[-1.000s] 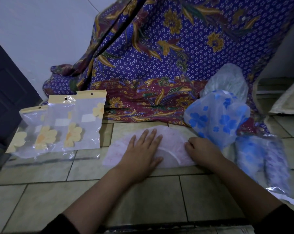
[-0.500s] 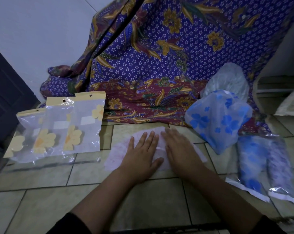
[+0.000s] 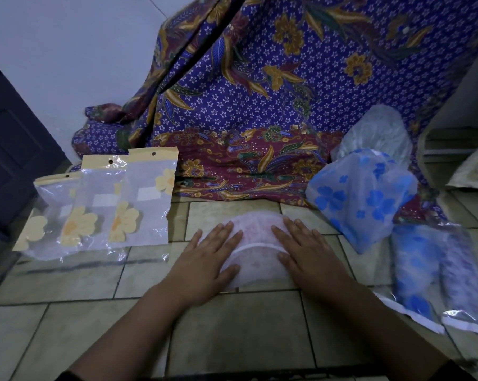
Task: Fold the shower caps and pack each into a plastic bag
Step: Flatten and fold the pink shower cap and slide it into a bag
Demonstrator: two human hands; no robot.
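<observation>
A pale pink shower cap [image 3: 255, 243] lies folded flat on the tiled floor [image 3: 232, 325] in front of me. My left hand [image 3: 204, 259] presses flat on its left side with straight fingers. My right hand [image 3: 306, 248] presses flat on its right side. Three clear plastic bags [image 3: 100, 213] with yellow headers and yellow flower prints lie overlapping to the left. A blue-flowered shower cap [image 3: 361, 199] sits puffed up to the right, with a clear cap [image 3: 375, 133] behind it.
Packed bags holding blue and purple caps [image 3: 435, 273] lie at the right on the floor. A purple and maroon batik cloth [image 3: 259, 111] hangs behind everything. A dark door [image 3: 9, 149] stands at the left, and a shelf edge [image 3: 457, 149] at the far right.
The cap has been folded narrower, its right part brought over to the middle. My right hand slid left across it, then settled on the fold's right side. My left hand stayed pressing.
</observation>
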